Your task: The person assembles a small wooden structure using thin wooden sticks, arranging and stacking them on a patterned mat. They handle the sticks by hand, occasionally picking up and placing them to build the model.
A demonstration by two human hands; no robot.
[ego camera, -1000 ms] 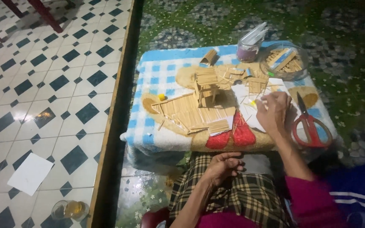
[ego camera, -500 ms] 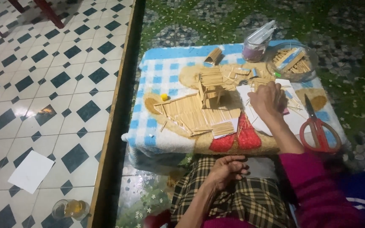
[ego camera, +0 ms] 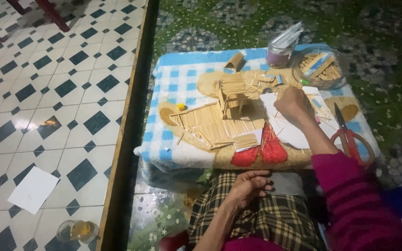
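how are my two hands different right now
The right hand is stretched out over the white paper on the table; the left hand rests on the plaid lap. The right is curled, knuckles up; the left lies loosely open. Both are bare.

Blue-checked cloth [ego camera: 182, 74], red-handled scissors [ego camera: 350, 139]

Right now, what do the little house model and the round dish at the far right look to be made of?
The house model looks like thin bare wooden sticks: pale tan, matt, laid in parallel rows. The round dish seems clear plastic or glass, since the sticks inside show through its wall; which one is unclear.
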